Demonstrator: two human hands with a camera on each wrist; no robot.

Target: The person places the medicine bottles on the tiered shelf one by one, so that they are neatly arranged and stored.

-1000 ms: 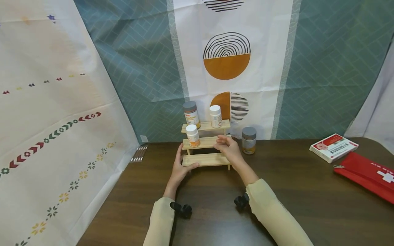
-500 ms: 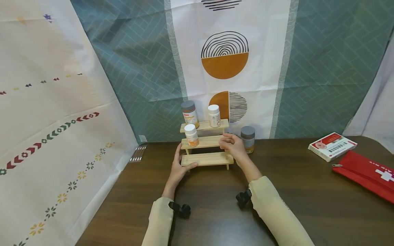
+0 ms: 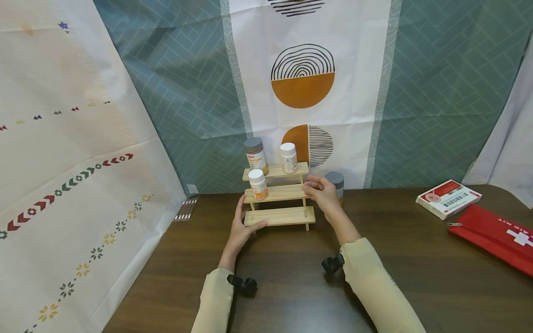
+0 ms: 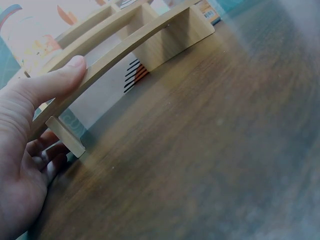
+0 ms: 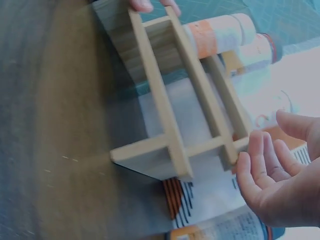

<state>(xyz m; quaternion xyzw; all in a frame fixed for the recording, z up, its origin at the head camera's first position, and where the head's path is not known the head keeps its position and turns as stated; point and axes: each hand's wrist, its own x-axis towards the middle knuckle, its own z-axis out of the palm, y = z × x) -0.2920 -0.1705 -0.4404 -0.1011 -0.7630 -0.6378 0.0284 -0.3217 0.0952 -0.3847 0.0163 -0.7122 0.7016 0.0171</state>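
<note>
A three-step wooden display stand is on the table near the back curtain. My left hand grips its left end; in the left wrist view the thumb lies over the lowest shelf and the fingers curl beneath. My right hand is at the right end of the middle shelf, fingers loosely bent and holding nothing; the right wrist view shows the fingertips at the shelf's end. A white-capped bottle with an orange label stands on the middle shelf. Up top are a grey-capped bottle and a white bottle.
Another grey-capped bottle stands on the table, partly hidden behind my right hand. To the right lie a red-and-white box and a red first-aid pouch. Several thin wrapped sticks lie at the left.
My right hand has moved right, from over the middle shelf to its end, now covering more of the grey-capped bottle on the table. My left hand keeps its grip on the stand.
</note>
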